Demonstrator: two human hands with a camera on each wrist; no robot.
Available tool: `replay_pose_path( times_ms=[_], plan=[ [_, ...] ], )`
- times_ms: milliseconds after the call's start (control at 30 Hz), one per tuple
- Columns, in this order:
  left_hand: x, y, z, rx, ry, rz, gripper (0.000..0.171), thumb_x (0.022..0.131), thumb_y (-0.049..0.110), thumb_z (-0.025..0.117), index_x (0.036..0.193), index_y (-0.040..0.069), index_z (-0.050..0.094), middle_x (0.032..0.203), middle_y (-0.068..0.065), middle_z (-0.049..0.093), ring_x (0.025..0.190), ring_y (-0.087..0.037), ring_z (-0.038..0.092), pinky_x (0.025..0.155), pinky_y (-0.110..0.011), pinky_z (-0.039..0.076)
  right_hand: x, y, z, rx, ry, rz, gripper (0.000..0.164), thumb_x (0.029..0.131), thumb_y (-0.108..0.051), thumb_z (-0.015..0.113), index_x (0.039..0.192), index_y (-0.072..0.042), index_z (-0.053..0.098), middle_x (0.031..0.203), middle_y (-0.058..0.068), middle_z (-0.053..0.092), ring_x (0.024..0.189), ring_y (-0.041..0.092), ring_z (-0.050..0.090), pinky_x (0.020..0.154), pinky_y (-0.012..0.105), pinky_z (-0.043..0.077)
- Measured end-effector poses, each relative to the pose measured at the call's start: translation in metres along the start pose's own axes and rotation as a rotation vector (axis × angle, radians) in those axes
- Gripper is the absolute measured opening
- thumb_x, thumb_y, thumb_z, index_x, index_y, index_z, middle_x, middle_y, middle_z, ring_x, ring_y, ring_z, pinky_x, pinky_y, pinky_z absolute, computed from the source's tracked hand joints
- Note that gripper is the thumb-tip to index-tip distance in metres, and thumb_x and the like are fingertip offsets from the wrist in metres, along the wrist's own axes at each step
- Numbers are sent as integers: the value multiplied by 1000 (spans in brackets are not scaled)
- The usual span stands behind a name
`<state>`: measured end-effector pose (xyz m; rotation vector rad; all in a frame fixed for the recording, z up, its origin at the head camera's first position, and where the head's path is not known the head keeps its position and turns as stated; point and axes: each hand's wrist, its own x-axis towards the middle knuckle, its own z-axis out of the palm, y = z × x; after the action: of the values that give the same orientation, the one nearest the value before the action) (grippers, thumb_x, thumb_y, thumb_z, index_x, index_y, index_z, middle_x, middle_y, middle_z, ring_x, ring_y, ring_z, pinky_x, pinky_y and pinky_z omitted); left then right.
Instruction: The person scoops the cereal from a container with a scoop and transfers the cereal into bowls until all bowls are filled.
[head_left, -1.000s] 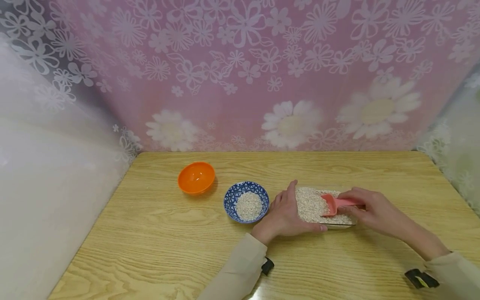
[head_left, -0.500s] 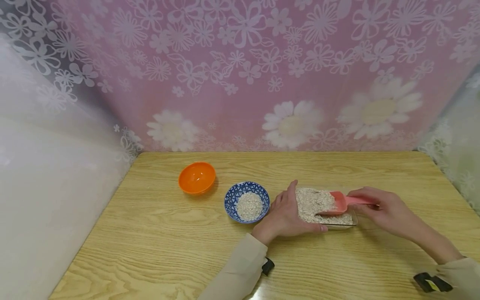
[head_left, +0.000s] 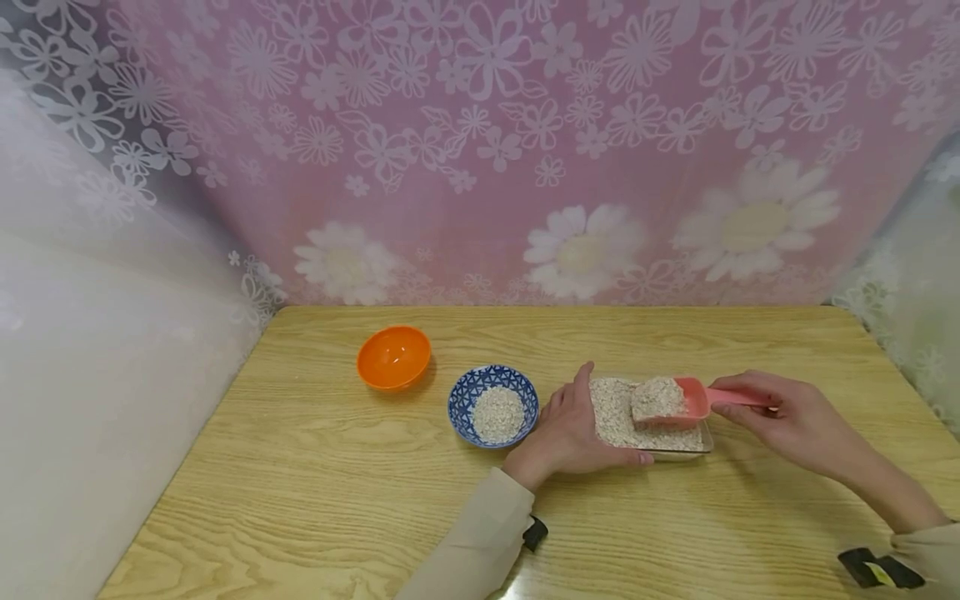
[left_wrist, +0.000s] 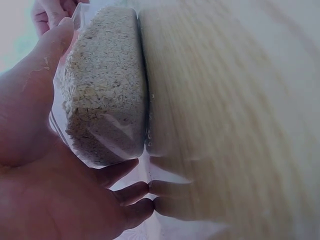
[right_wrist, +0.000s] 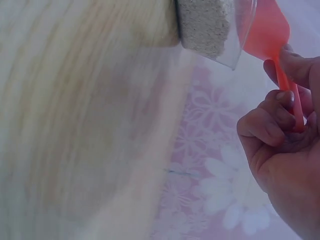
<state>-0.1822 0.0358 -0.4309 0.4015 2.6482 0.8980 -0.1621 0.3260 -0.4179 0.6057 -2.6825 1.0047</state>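
A clear rectangular container (head_left: 697, 452) of oat flakes (left_wrist: 105, 75) sits on the table at centre right. My left hand (head_left: 566, 429) braces its left end, thumb laid along the front side and the other fingers extended, fingertips down by the table in the left wrist view. With my right hand (head_left: 787, 417) I grip the handle of a pink scoop (head_left: 697, 400), thumb and fingers curled round it in the right wrist view. The scoop is heaped with oats (head_left: 660, 398) and hovers close over the container. Left of my left hand stands a blue-and-white patterned bowl (head_left: 467, 392) with oats inside.
An orange bowl (head_left: 393, 358) with nothing in it stands farther back to the left. A pink flowered curtain (head_left: 480, 167) hangs behind the wooden table (head_left: 300, 483), with pale sheeting (head_left: 90, 350) along the left side.
The scoop has come up out of the oats with a heaped load, and my right hand has shifted slightly right. My left hand has stayed at the container's end.
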Motion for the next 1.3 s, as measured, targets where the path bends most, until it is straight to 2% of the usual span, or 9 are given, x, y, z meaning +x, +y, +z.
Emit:
replay_pose_path(
  times_ms=[200,300,367,500,633,767,967,1133,1300],
  plan=[
    [0,1,0,35,-5,17,136,69,73,82,165,30,-3,164,-4,34,152,-23,34,122,-42,35,-4,3,5,100,-26,93,24,95,-5,71,120,-7,72,102,-33,68,88,-10,68,65,16,53],
    [-1,1,-3,25,-14,49,135,72,72,80,165,27,-6,168,-3,26,154,-24,30,123,-42,34,-6,6,7,122,-18,119,25,96,-6,70,121,-6,70,102,-33,68,84,-7,68,62,17,50],
    [-3,2,-7,-7,-18,86,133,75,69,80,165,26,-8,170,-4,18,156,-26,27,123,-44,35,-7,6,9,151,-12,138,26,97,-6,69,123,-5,69,100,-31,69,76,-3,65,56,21,46],
    [-9,3,-24,-102,-27,167,124,82,64,76,164,30,-11,171,-6,9,155,-29,25,116,-48,43,-8,6,10,251,-14,179,25,101,-6,64,125,-6,66,84,-19,69,56,12,49,46,30,36],
    [-16,-2,-49,-136,-1,236,109,88,63,72,165,36,-1,171,-3,13,155,-26,27,115,-51,44,-7,3,12,346,-7,187,27,102,-4,60,128,-8,65,74,-6,60,53,19,39,43,33,34],
    [-23,-22,-72,-99,81,268,92,90,62,69,163,37,19,168,0,25,154,-24,30,118,-54,40,-5,0,15,378,17,182,29,102,-2,59,129,-9,65,75,-6,57,54,20,39,44,34,34],
    [-35,-69,-94,-50,205,266,78,91,59,70,157,33,39,159,4,41,147,-25,42,116,-54,41,-4,-4,17,393,44,170,28,101,1,59,128,-7,66,73,-9,54,54,20,37,44,34,34],
    [-48,-100,-98,-39,234,210,84,86,62,74,156,35,39,159,6,41,147,-24,41,117,-55,40,-2,-5,19,408,48,152,32,100,3,59,128,-12,67,75,-10,57,54,19,38,44,33,34],
    [-55,-112,-94,-17,183,163,105,79,66,78,162,28,26,163,-2,32,148,-28,39,117,-55,40,0,-8,20,397,60,145,35,99,4,61,128,-15,67,75,-12,58,54,17,40,44,34,35]
  ],
)
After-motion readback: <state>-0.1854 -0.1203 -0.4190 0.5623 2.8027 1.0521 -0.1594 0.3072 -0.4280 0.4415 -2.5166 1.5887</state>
